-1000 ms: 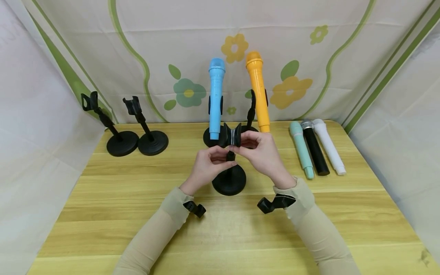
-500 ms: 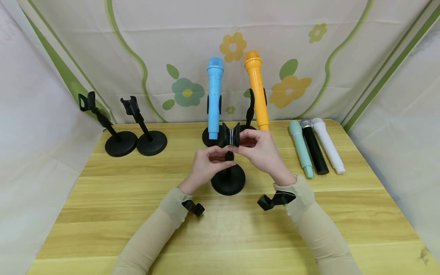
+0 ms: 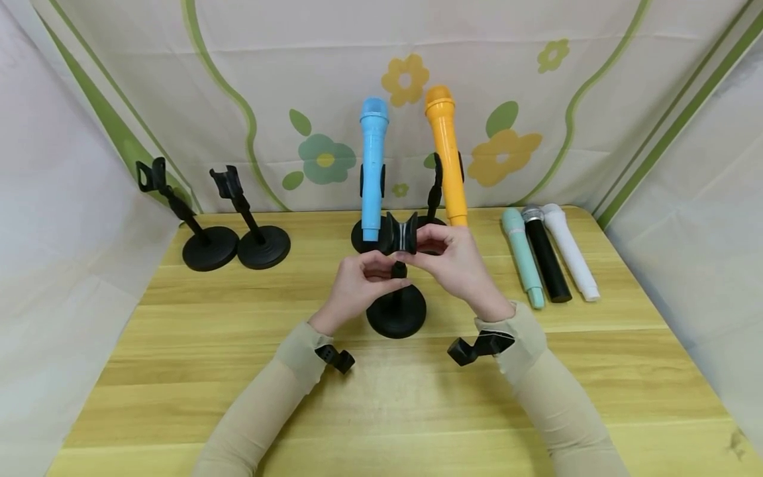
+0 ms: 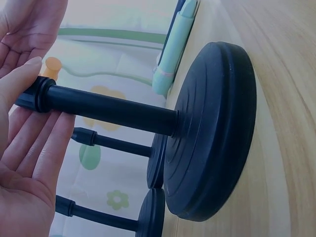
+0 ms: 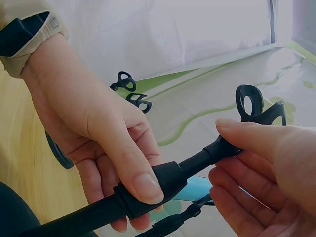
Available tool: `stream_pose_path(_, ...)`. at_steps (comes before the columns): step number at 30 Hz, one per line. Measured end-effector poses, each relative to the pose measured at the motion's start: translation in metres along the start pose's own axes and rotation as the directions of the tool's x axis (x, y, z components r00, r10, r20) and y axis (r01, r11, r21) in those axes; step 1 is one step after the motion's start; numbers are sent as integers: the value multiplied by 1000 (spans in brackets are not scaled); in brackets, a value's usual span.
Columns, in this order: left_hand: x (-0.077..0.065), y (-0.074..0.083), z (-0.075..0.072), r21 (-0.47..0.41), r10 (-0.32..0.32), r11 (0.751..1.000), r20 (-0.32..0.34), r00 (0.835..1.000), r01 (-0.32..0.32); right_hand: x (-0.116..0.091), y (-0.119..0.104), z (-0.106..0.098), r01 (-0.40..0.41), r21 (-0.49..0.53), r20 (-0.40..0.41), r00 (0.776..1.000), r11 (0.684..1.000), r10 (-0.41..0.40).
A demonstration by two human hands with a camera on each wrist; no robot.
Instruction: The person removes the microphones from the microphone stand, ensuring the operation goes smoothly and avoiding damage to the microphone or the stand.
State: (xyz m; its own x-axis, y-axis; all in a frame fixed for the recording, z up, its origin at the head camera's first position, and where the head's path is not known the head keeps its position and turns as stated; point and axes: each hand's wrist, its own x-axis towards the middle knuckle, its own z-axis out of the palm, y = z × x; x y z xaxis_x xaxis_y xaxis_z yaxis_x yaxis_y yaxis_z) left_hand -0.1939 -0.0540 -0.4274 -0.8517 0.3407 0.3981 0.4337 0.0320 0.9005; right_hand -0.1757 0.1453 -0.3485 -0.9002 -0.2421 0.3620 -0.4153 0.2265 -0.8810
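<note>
A black desktop microphone stand (image 3: 396, 311) with a round base stands upright on the table in front of me. My left hand (image 3: 357, 285) pinches the collar near the top of its pole, thumb on one side and fingers on the other, as the left wrist view shows. Higher up, my right hand (image 3: 456, 265) pinches the stand just under its clip (image 5: 259, 106), which holds no microphone. Behind it, a blue microphone (image 3: 372, 172) and an orange microphone (image 3: 448, 159) rest tilted in the clips of two more stands.
Two black stands (image 3: 210, 248) with bare clips stand at the back left. At the right lie a mint microphone (image 3: 523, 258), a black microphone (image 3: 547, 258) with a silver head, and a white microphone (image 3: 572, 255). A patterned curtain (image 3: 453, 40) hangs behind the wooden table (image 3: 381, 411).
</note>
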Motion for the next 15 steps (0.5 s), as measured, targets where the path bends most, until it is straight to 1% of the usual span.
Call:
stream_pose_path(9, 0, 1, 0, 17, -12, 1000, -3, 1000, 12, 1, 4, 0, 13, 12, 10, 1000, 1000, -13)
stream_pose_path(15, -1, 2, 0, 26, -11, 1000, 8, 1000, 10, -4, 14, 3, -17, 9, 13, 1000, 1000, 17)
